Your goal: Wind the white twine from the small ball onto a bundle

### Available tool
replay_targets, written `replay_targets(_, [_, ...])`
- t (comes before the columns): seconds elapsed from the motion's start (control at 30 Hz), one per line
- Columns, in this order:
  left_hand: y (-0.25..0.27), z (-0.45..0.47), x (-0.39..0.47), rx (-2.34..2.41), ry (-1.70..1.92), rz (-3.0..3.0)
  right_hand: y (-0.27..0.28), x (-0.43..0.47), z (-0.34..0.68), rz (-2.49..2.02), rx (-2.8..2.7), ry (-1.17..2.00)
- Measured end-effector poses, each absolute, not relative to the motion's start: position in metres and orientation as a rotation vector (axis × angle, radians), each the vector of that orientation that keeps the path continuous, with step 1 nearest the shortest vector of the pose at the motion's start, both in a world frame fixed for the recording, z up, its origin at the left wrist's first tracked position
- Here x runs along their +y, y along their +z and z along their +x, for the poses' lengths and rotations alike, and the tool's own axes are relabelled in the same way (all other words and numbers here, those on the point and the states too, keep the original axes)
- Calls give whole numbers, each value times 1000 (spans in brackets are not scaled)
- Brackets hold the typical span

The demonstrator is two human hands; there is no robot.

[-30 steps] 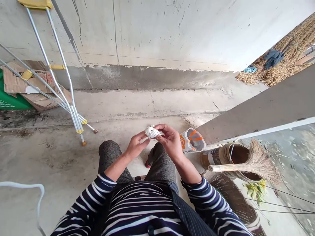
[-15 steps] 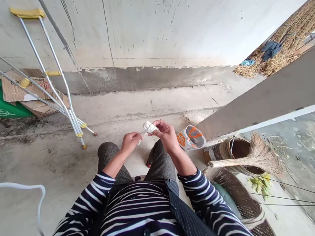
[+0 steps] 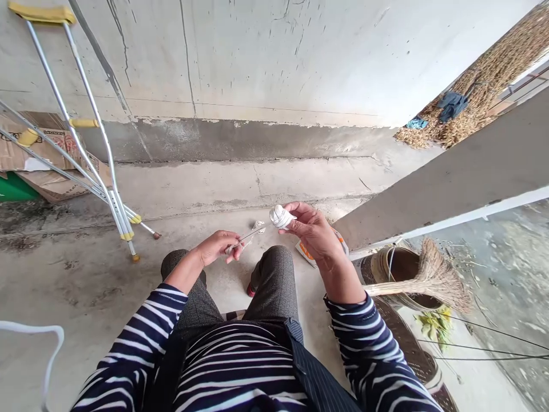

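My right hand [image 3: 309, 229] grips a small white wound bundle [image 3: 281, 217] between thumb and fingers, held above and in front of my right knee. Dark lines run round the bundle; its exact kind I cannot make out. A thin dark string [image 3: 251, 233] stretches from the bundle to my left hand [image 3: 221, 247], which pinches it over my left knee. White crumpled stuff [image 3: 258, 226] shows just behind the string, between the hands. Whether it hangs from the left hand or lies on the floor is unclear.
Metal crutches [image 3: 112, 197] lean at the left beside flattened cardboard [image 3: 55, 149]. A white and orange bag [image 3: 306, 254] stands behind my right hand. To the right are a bucket [image 3: 397, 263], a straw broom [image 3: 429, 280] and a dark woven basket [image 3: 403, 337]. The wall [image 3: 257, 63] rises ahead.
My hands have moved apart, the left toward my body and leftward, the right to the right with the white bundle. The string between them is now longer and taut.
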State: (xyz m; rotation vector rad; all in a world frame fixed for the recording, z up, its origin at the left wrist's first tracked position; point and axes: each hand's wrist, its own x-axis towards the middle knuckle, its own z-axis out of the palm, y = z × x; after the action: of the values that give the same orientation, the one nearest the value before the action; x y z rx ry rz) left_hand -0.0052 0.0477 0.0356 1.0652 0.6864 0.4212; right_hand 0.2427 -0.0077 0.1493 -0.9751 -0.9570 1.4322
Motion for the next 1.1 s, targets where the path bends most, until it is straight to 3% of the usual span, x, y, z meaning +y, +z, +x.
replay_targets(0.13, [34, -12, 47, 821, 434, 1282, 142, -5, 237, -976, -904, 1535])
replay_targets(0.3, [43, 14, 30, 1088, 1022, 1832, 135, -2, 209, -982, -913, 1553])
replay_targets(0.43, [51, 33, 10, 1096, 1276, 1804, 130, 3, 189, -980, -900, 1520])
replay_targets(0.73, [45, 42, 14, 1377, 1043, 1743, 117, 7, 158, -929, -822, 1586])
replay_targets(0.97, [47, 21, 13, 1320, 802, 1794, 111, 15, 175, -1115, -1043, 1138])
replay_targets(1.1, [44, 18, 15, 1324, 710, 1740, 106, 16, 179, -1114, -1033, 1117])
